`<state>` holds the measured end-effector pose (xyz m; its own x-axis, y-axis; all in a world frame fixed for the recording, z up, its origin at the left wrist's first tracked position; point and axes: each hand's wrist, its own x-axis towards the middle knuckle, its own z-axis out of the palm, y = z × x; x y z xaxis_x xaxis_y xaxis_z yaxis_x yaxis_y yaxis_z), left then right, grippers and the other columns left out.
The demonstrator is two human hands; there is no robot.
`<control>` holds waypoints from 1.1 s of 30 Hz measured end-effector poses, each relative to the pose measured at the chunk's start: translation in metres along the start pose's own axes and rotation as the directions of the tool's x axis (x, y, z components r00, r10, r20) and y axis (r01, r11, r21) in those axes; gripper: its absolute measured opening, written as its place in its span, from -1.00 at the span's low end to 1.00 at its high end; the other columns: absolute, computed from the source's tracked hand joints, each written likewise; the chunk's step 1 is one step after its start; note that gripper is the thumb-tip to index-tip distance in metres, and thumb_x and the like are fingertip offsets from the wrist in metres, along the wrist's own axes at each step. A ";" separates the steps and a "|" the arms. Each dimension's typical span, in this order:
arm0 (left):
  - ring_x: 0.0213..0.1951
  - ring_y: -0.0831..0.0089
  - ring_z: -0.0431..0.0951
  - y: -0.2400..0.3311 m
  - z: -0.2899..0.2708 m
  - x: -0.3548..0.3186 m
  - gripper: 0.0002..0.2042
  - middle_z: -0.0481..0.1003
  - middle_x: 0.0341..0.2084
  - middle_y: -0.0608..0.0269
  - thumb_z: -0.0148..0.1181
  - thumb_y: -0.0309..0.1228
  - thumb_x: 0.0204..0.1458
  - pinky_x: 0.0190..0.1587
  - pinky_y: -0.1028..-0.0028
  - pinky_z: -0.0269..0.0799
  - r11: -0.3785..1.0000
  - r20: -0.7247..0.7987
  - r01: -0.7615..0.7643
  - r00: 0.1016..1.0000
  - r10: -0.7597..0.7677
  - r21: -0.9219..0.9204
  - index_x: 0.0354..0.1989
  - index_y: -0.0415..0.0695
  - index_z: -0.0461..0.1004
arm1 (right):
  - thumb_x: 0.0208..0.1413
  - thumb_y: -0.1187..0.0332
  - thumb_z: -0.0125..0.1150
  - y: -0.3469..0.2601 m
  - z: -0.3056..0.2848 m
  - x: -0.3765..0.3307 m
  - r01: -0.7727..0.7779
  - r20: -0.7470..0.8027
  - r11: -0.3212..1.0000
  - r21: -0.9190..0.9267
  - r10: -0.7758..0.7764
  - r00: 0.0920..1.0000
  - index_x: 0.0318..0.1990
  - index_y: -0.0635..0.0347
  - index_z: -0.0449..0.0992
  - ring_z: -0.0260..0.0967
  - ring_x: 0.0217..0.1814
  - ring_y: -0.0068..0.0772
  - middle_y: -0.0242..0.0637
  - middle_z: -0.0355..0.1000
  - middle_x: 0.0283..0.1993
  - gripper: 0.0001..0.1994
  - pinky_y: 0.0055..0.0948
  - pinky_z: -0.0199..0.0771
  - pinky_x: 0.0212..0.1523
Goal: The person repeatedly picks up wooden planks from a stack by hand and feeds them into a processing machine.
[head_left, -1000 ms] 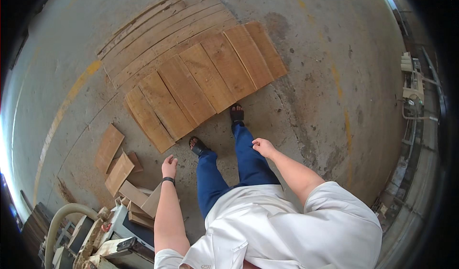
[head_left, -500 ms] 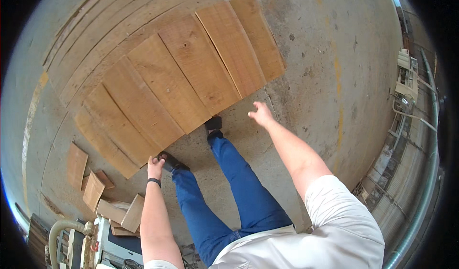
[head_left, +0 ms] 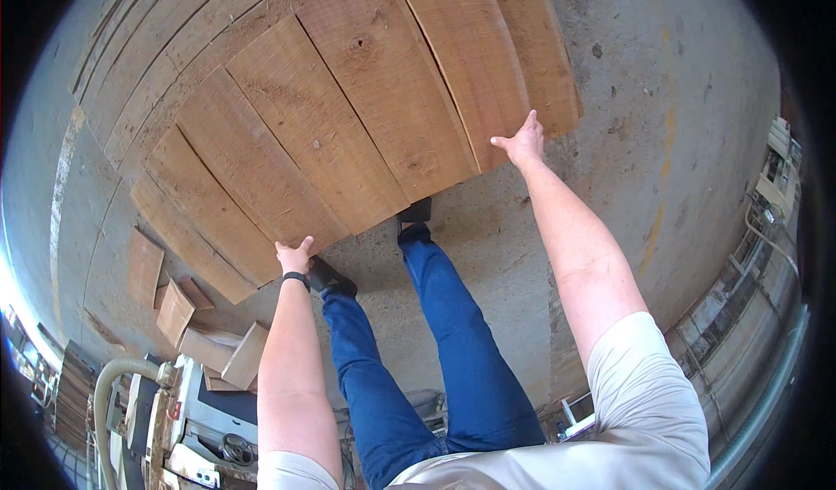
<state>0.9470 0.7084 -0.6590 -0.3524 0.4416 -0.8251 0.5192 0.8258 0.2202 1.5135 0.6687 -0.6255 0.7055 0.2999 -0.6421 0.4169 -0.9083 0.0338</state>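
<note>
Head view: plank row [head_left: 344,133] on floor [head_left: 492,263], long axis near-left to far-right. Left hand [head_left: 294,256] spread at near edge, leftward; right hand [head_left: 524,144] wide, same edge, farther right. Planks beyond both; contact unclear.

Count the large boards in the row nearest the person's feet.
7, side by side, left to right: first board, second board, third board, fourth board, fifth board, sixth board, seventh board. More may be hidden underneath.

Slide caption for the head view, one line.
Left hand and right hand, thumbs spread, at the near edge of a row of wooden boards.
</note>
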 end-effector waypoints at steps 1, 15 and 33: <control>-0.11 0.17 0.58 -0.008 -0.014 0.017 -0.05 0.33 0.21 -0.15 0.48 -0.42 -0.08 -0.25 0.26 0.60 0.997 -0.094 -0.069 0.993 0.065 -0.039 0.44 -0.31 -0.05 | -0.28 -0.01 0.63 -0.013 0.001 -0.005 -0.010 -0.048 1.000 0.015 0.010 0.999 0.51 0.17 -0.25 -0.05 0.53 -0.06 0.02 0.00 0.48 0.31 -0.15 0.01 0.50; -0.05 0.38 0.57 0.020 -0.032 -0.060 -0.65 0.56 -0.01 0.05 0.34 -0.48 0.03 0.02 0.40 0.48 0.962 0.198 -0.180 0.955 0.221 -0.205 0.00 -0.32 0.50 | -0.29 0.03 0.63 0.013 -0.062 -0.056 0.141 -0.051 0.985 0.102 -0.137 0.989 0.27 0.19 0.33 0.38 0.26 -0.13 -0.05 0.41 0.24 -0.08 -0.15 0.35 0.25; -0.12 0.08 0.55 0.024 -0.343 -0.216 -0.77 0.56 -0.20 0.12 0.25 -0.32 0.03 -0.05 0.15 0.50 0.494 -0.050 -0.393 0.742 0.669 0.776 -0.18 -0.14 0.56 | 0.07 0.27 0.23 0.146 -0.128 -0.383 0.068 -0.070 0.971 -0.228 -0.087 0.994 -0.13 0.20 0.48 0.46 0.07 0.09 -0.02 0.53 -0.05 -0.74 -0.02 0.46 0.06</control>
<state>0.7687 0.7534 -0.2966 0.0470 0.8973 -0.4390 0.9988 -0.0379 0.0297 1.3774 0.4588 -0.2764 0.7054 0.3972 -0.5871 0.5838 -0.7953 0.1634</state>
